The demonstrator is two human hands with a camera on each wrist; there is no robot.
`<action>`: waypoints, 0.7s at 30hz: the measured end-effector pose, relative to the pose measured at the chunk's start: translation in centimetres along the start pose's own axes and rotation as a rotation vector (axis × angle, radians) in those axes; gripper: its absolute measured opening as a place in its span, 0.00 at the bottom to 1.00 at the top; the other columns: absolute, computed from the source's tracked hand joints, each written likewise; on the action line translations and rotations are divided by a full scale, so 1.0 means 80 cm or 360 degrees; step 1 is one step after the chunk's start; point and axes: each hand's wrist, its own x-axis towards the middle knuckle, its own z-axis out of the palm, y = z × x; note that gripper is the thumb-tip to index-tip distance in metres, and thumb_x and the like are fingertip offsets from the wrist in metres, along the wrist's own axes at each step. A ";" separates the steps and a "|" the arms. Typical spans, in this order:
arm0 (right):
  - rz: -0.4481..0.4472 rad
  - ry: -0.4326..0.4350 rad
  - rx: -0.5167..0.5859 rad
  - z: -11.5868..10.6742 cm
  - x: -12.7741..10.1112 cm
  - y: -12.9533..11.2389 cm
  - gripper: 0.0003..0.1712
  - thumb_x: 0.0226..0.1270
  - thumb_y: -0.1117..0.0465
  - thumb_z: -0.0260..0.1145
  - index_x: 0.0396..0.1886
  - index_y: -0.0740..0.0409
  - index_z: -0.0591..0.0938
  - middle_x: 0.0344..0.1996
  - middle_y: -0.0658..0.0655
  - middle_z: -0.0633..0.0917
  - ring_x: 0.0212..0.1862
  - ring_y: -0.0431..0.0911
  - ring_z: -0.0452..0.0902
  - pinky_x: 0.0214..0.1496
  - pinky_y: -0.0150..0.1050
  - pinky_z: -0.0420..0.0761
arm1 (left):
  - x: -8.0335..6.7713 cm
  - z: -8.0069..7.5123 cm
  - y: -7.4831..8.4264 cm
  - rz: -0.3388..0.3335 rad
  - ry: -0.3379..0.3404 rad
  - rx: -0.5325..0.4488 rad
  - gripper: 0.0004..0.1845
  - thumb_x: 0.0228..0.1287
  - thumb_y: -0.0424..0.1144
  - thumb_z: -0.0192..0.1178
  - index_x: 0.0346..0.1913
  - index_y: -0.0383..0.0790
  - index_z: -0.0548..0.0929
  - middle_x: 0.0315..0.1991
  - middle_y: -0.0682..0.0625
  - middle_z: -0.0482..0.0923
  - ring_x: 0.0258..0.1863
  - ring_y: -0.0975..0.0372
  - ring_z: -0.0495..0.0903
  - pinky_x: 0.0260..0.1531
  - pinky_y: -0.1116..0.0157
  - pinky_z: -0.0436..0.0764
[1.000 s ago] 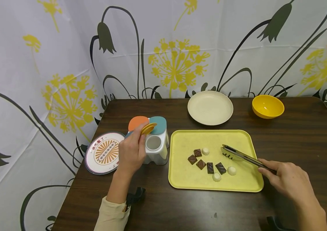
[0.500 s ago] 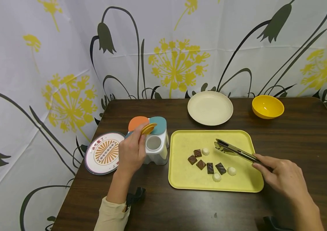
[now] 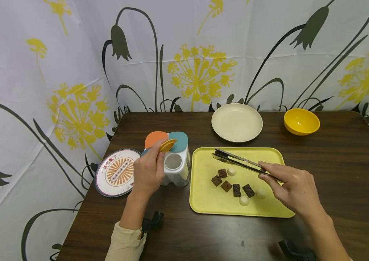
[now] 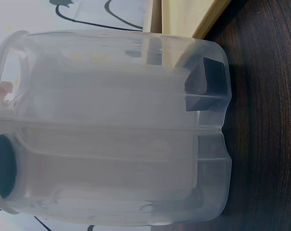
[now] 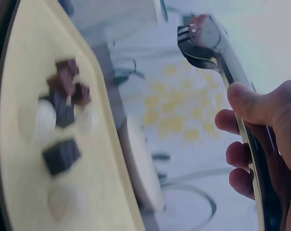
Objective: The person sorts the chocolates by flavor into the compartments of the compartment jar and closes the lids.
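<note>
Patterned plate (image 3: 116, 172) is sitting at the table's (image 3: 341, 163) left edge. Left hand (image 3: 148, 171) is gripping the white compartment container (image 3: 175, 167), fingers pinching its yellow lid (image 3: 167, 145) open; orange lid (image 3: 155, 138) and teal lid (image 3: 179, 141) are lying closed behind. Yellow tray (image 3: 210, 201) is sitting just beside the container, carrying dark chocolates (image 3: 227, 185) and white candies (image 3: 244, 200) near its middle. Right hand (image 3: 290, 186) is gripping metal tongs (image 3: 236, 162), tips hovering over the tray's far left part, nothing seen between them. Cream plate (image 3: 237, 122) and yellow bowl (image 3: 301, 121) are sitting at the far edge.
</note>
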 end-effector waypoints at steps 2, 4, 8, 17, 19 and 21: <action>-0.0028 -0.0029 0.0029 0.005 0.010 -0.011 0.24 0.47 0.63 0.78 0.49 0.52 0.88 0.37 0.49 0.89 0.18 0.32 0.77 0.18 0.27 0.72 | 0.000 0.001 -0.001 0.0004 0.0002 -0.0004 0.19 0.72 0.38 0.48 0.62 0.39 0.76 0.42 0.43 0.85 0.28 0.55 0.82 0.22 0.54 0.79; -0.0069 -0.0035 0.0060 0.012 0.019 -0.021 0.23 0.49 0.62 0.77 0.50 0.52 0.88 0.38 0.49 0.89 0.19 0.32 0.78 0.18 0.27 0.72 | 0.000 0.001 -0.001 0.0011 0.0006 -0.0002 0.19 0.72 0.38 0.48 0.62 0.39 0.76 0.42 0.42 0.85 0.28 0.55 0.82 0.22 0.54 0.79; -0.0187 0.0007 0.0121 0.026 0.033 -0.040 0.18 0.58 0.57 0.73 0.49 0.53 0.88 0.38 0.49 0.89 0.25 0.36 0.82 0.20 0.29 0.74 | 0.001 0.002 0.000 0.0023 -0.0003 0.0001 0.19 0.72 0.38 0.48 0.61 0.39 0.76 0.42 0.42 0.85 0.28 0.55 0.82 0.23 0.54 0.80; -0.0192 0.0000 0.0195 0.059 0.053 -0.070 0.22 0.53 0.62 0.76 0.50 0.54 0.88 0.37 0.48 0.89 0.30 0.41 0.85 0.21 0.37 0.76 | 0.002 0.000 0.001 0.0036 0.0003 0.0013 0.18 0.73 0.38 0.47 0.61 0.38 0.75 0.39 0.42 0.84 0.22 0.57 0.76 0.19 0.56 0.76; -0.0194 -0.0007 0.0202 0.065 0.055 -0.074 0.22 0.52 0.63 0.76 0.50 0.53 0.88 0.37 0.47 0.89 0.31 0.41 0.85 0.21 0.39 0.77 | 0.001 0.000 0.000 0.0043 0.0011 0.0020 0.18 0.72 0.37 0.48 0.61 0.38 0.75 0.38 0.42 0.84 0.21 0.57 0.76 0.19 0.56 0.76; -0.0204 -0.0015 0.0204 0.070 0.056 -0.077 0.21 0.53 0.63 0.76 0.50 0.53 0.88 0.37 0.47 0.89 0.33 0.41 0.86 0.22 0.40 0.78 | 0.000 0.001 -0.001 0.0047 0.0015 0.0024 0.18 0.72 0.35 0.49 0.62 0.38 0.75 0.38 0.42 0.84 0.21 0.56 0.76 0.18 0.56 0.76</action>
